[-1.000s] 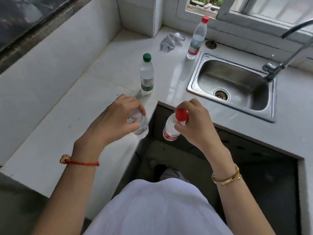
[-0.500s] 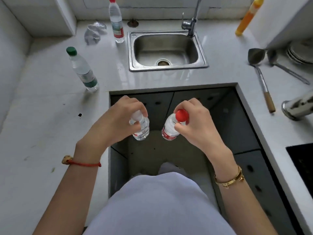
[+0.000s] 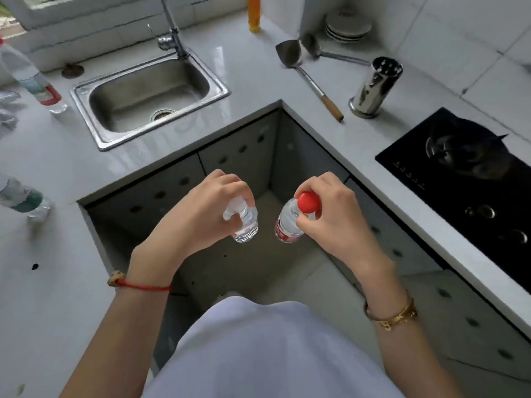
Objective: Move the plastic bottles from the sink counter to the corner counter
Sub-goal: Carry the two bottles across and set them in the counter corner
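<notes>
Head view: person in a white top stands in the floor gap in front of the sink, both hands out over the floor, not over the desk. Left hand has fingers curled round the top of a clear bottle, which hangs upright below the sink's front edge. Right hand pinches the neck of a red-capped bottle, just right of the clear one, the two apart and not touching. Two more on the desk left of the sink: a red-label bottle beside its left rim, and a green-label bottle nearer the person, blurred. Crumpled plastic lies between them. Tap behind the sink. Right of the sink: orange bottle, spatula, ladle, steel holder, stacked plates, black stove.
</notes>
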